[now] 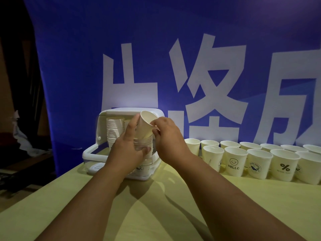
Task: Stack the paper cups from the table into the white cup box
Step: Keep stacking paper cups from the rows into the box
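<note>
The white cup box (90, 152) stands open on the yellow table, its lid raised. A tall stack of paper cups (115, 129) fills its left side. My left hand (128, 146) grips a second, shorter stack of cups (144, 145) at the box's right side. My right hand (166, 140) pinches one tilted paper cup (145, 122) by its wall, its bottom entering the top of that stack. Several loose paper cups (260, 160) stand in rows to the right.
A blue banner (173, 58) with large white characters hangs right behind the table. The table's left edge (43, 185) drops off into a dark area with clutter. Bare yellow tabletop (173, 206) lies near me between my forearms.
</note>
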`<act>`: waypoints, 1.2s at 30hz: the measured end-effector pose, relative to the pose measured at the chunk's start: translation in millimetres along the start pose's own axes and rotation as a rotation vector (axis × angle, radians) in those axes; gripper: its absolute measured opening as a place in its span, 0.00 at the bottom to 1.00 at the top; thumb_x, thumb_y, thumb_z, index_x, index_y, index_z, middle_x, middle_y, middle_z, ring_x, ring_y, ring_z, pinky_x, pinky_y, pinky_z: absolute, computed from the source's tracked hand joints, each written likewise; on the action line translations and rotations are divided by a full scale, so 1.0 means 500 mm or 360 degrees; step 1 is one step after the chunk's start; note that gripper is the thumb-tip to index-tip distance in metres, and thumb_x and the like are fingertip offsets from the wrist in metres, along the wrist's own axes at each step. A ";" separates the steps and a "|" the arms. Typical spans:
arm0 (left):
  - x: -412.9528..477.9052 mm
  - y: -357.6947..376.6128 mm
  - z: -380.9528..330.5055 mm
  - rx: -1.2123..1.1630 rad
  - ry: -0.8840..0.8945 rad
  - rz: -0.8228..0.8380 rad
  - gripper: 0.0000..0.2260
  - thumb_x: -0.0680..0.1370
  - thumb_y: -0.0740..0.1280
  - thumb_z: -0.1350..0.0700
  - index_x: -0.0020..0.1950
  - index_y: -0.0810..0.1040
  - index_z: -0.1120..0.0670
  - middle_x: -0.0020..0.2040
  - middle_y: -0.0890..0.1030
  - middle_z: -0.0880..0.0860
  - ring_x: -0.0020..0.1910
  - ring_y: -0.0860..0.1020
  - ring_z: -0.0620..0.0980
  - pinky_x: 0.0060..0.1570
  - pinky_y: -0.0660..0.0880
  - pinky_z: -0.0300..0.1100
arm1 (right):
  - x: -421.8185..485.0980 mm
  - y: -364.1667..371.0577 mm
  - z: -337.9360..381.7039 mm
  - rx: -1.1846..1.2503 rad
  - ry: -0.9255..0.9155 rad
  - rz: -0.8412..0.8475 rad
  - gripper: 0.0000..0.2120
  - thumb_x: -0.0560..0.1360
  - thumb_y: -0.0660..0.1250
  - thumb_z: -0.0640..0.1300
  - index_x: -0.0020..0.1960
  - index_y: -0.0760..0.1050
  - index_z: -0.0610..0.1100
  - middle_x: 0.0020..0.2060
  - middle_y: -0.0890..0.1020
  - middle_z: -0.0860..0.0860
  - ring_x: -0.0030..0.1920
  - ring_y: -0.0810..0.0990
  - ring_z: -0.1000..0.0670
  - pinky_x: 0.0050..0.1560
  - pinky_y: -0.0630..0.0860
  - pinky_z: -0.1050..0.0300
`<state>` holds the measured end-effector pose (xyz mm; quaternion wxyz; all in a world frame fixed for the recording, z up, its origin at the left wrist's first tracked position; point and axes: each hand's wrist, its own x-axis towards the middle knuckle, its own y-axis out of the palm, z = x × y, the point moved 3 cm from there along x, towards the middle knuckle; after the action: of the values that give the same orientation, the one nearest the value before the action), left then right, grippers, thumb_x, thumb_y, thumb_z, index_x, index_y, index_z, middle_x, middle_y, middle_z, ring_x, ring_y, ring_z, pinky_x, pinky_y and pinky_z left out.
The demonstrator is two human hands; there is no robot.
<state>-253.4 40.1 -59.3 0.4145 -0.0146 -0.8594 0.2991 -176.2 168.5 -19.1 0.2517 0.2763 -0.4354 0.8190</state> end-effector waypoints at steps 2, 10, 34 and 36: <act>0.002 0.003 0.001 0.0096 0.0029 0.0007 0.55 0.75 0.77 0.49 0.73 0.32 0.24 0.76 0.67 0.53 0.61 0.79 0.54 0.56 0.81 0.55 | -0.003 -0.003 0.004 0.0173 0.0052 0.0014 0.17 0.83 0.60 0.40 0.70 0.68 0.49 0.67 0.72 0.50 0.60 0.74 0.52 0.51 0.68 0.65; 0.006 0.005 0.019 -0.0013 -0.0131 0.0035 0.42 0.73 0.79 0.49 0.75 0.53 0.33 0.69 0.75 0.48 0.60 0.79 0.54 0.57 0.81 0.56 | -0.015 0.006 0.007 0.0277 0.0056 0.0209 0.26 0.80 0.63 0.36 0.75 0.60 0.50 0.72 0.69 0.50 0.66 0.72 0.50 0.54 0.67 0.67; -0.018 0.024 -0.067 0.0439 0.0269 -0.0500 0.12 0.74 0.70 0.56 0.57 0.77 0.53 0.55 0.77 0.54 0.55 0.73 0.55 0.54 0.75 0.53 | -0.034 -0.030 -0.124 -0.0139 0.0374 -0.0005 0.05 0.79 0.67 0.48 0.52 0.80 0.50 0.44 0.82 0.54 0.43 0.81 0.53 0.50 0.81 0.55; -0.029 0.050 -0.112 0.0391 0.0369 -0.0404 0.08 0.73 0.69 0.57 0.51 0.77 0.52 0.48 0.76 0.51 0.48 0.73 0.53 0.47 0.74 0.50 | -0.049 -0.066 -0.163 -0.0242 0.0492 -0.0052 0.05 0.78 0.68 0.50 0.49 0.80 0.50 0.39 0.81 0.54 0.39 0.80 0.54 0.47 0.81 0.55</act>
<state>-209.1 84.7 -56.0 0.5437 0.1102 -0.7579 0.3433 -156.1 249.9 -54.7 0.3491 0.1343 -0.4478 0.8122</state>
